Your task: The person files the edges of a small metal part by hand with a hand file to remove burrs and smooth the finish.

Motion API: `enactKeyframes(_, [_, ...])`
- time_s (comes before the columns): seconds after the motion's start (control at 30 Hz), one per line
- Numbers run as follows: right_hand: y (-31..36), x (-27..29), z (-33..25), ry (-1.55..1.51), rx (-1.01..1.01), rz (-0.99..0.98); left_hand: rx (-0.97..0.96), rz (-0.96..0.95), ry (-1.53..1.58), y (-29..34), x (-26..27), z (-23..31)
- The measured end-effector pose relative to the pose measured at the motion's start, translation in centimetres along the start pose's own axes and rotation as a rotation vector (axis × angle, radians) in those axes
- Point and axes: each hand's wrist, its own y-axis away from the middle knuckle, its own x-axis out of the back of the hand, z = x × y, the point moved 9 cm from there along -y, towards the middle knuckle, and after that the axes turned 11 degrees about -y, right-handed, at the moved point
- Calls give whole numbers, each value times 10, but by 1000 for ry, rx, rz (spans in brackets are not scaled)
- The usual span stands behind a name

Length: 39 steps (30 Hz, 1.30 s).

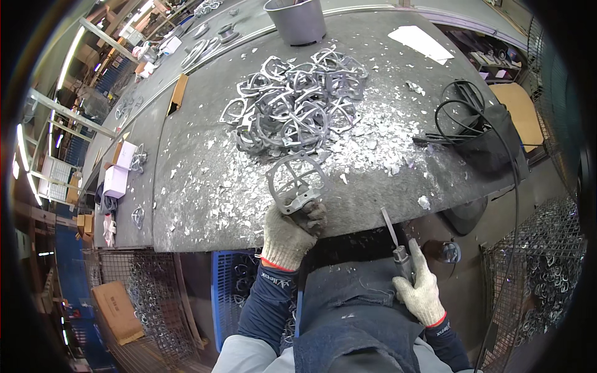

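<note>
My left hand (290, 229), in a knitted glove with a grey palm, grips a round metal casting (300, 180) by its lower edge. The casting has an open ring with spokes and a flat tab, and stands tilted up over the near part of the table. In my right gloved hand (423, 287) is a file-like tool (403, 261) with a thick grey metal body. Its long thin blade points up and left, toward the table's front edge. Just beyond my left hand lies a pile of similar castings (292, 102).
Metal flakes litter the dark table (205, 211). A grey bucket (296, 22) stands at the far edge, with white paper (421, 43) to its right. A black bag (488, 140) and cables lie at the right. Wire baskets (528, 280) of castings flank me; a blue crate (225, 292) sits below.
</note>
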Motion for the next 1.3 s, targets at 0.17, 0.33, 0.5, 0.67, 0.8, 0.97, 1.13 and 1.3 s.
enactKeyframes(0.17, [-1,0,-7,20,37,17,10,14,6,1,-2,1])
enactKeyframes(0.33, [1,1,-8,64,-3,29,16,108,16,0,5,-2])
enactKeyframes(0.5, [5,0,-4,86,28,58,0,84,-27,-3,12,-2])
enactKeyframes(0.67, [9,-4,-8,84,195,55,-5,-26,-16,-2,22,-4])
enactKeyframes(0.8, [23,-5,-25,6,192,-73,-82,-120,28,-4,26,-5])
enactKeyframes(0.97, [37,-17,-81,131,280,-325,-105,-128,-165,-10,28,-8])
enactKeyframes(1.13, [22,-41,-121,176,348,-476,-403,-210,-633,4,5,7])
enactKeyframes(1.3, [13,-52,-136,265,330,-483,-541,-312,-881,23,-16,12])
